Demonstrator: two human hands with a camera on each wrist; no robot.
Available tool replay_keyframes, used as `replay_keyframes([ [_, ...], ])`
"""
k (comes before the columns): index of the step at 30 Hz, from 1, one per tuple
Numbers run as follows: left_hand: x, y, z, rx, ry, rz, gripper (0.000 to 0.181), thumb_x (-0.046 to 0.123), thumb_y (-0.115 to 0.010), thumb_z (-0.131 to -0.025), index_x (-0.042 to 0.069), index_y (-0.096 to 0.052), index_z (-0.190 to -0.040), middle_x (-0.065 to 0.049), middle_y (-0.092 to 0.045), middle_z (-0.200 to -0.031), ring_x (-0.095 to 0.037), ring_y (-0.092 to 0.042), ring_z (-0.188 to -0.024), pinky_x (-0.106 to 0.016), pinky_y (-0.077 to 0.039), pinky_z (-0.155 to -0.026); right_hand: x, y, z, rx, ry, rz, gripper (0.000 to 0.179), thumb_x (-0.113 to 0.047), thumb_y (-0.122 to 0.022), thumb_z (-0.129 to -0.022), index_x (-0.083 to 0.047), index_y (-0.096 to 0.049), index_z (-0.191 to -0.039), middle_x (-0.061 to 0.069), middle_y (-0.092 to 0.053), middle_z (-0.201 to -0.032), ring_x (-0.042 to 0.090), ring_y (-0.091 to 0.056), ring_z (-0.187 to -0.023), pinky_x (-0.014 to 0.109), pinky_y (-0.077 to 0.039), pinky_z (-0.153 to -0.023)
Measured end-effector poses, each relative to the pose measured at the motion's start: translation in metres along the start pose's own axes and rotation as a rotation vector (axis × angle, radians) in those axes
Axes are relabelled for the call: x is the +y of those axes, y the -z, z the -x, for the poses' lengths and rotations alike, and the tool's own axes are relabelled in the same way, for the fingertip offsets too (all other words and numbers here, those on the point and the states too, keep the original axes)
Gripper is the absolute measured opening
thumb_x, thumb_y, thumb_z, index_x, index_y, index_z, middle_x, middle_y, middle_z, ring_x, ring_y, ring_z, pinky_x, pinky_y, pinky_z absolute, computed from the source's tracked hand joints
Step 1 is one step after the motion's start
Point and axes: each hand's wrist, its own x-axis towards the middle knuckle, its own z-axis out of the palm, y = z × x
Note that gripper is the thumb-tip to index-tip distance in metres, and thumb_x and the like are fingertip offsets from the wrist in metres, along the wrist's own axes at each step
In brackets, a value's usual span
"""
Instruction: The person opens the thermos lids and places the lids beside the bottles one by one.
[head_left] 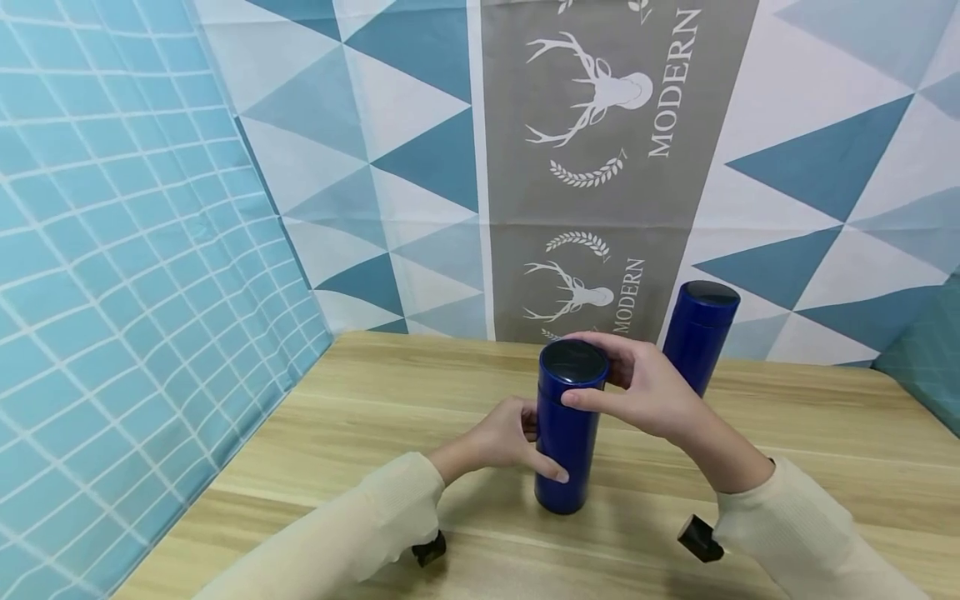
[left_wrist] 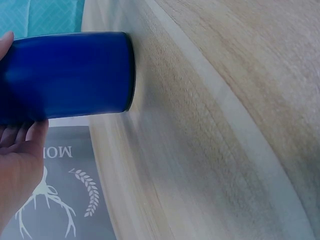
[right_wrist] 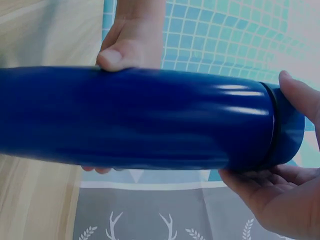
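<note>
A dark blue thermos bottle (head_left: 564,450) with a glossy black top stands nearly upright over the wooden table, its base at or just above the surface; I cannot tell which. My left hand (head_left: 510,435) grips its body from the left, thumb across the front. Up at the lid (right_wrist: 290,127), my right hand (head_left: 637,385) holds on, thumb on the near side and fingers behind. A thin dark seam separates lid and body in the right wrist view. The left wrist view shows the bottle's lower part (left_wrist: 75,75), with left fingertips at its side.
A second blue thermos bottle (head_left: 697,337) stands farther back on the right, partly behind my right hand. The wooden table (head_left: 375,383) ends at a patterned cloth backdrop (head_left: 420,167). A blue checked cloth (head_left: 112,250) hangs along the left edge.
</note>
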Motion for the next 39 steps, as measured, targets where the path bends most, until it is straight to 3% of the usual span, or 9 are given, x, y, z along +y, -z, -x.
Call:
replay_keyframes([
  [16,0.001,0.0,0.002,-0.008,0.011,-0.005,0.051,-0.002,-0.084,-0.064,0.002,-0.066,-0.111,-0.014,-0.072,-0.109,-0.005,-0.068,-0.091,-0.02,-0.055,-0.087,0.002,0.004,-0.002,-0.056,0.036,0.019,0.056,-0.019,-0.074,-0.084,-0.005,-0.052,-0.133,0.018,-0.064,-0.124,0.034,-0.064,-0.112,0.042,-0.053,-0.096],
  [23,0.0,0.0,0.001,0.001,0.014,-0.021,0.048,0.0,-0.085,-0.063,0.003,-0.067,-0.108,-0.013,-0.073,-0.106,-0.004,-0.068,-0.089,-0.018,-0.055,-0.085,0.007,0.009,-0.005,-0.113,0.092,0.005,0.056,-0.015,-0.072,-0.086,-0.004,-0.049,-0.135,0.018,-0.063,-0.125,0.033,-0.063,-0.113,0.038,-0.054,-0.097],
  [29,0.001,0.0,0.0,0.005,0.02,-0.01,0.049,-0.001,-0.085,-0.063,0.002,-0.067,-0.108,-0.013,-0.073,-0.106,-0.004,-0.068,-0.089,-0.019,-0.055,-0.086,0.009,0.014,-0.009,-0.168,0.087,-0.029,0.058,-0.014,-0.072,-0.086,-0.004,-0.047,-0.137,0.02,-0.061,-0.128,0.035,-0.06,-0.117,0.042,-0.052,-0.099],
  [33,0.0,0.001,0.0,0.002,0.01,-0.015,0.049,-0.001,-0.085,-0.063,0.002,-0.067,-0.108,-0.014,-0.073,-0.106,-0.003,-0.068,-0.088,-0.019,-0.055,-0.085,0.011,0.017,-0.011,-0.204,0.093,-0.06,0.059,-0.012,-0.071,-0.086,-0.003,-0.045,-0.138,0.022,-0.059,-0.129,0.034,-0.06,-0.117,0.033,-0.054,-0.097],
  [39,-0.001,0.001,0.0,0.0,0.016,-0.012,0.049,0.0,-0.085,-0.063,0.002,-0.067,-0.108,-0.013,-0.073,-0.106,-0.003,-0.068,-0.088,-0.018,-0.055,-0.084,0.014,0.02,-0.013,-0.251,0.115,-0.114,0.06,-0.009,-0.07,-0.087,0.0,-0.043,-0.14,0.027,-0.057,-0.13,0.019,-0.063,-0.114,0.021,-0.053,-0.093],
])
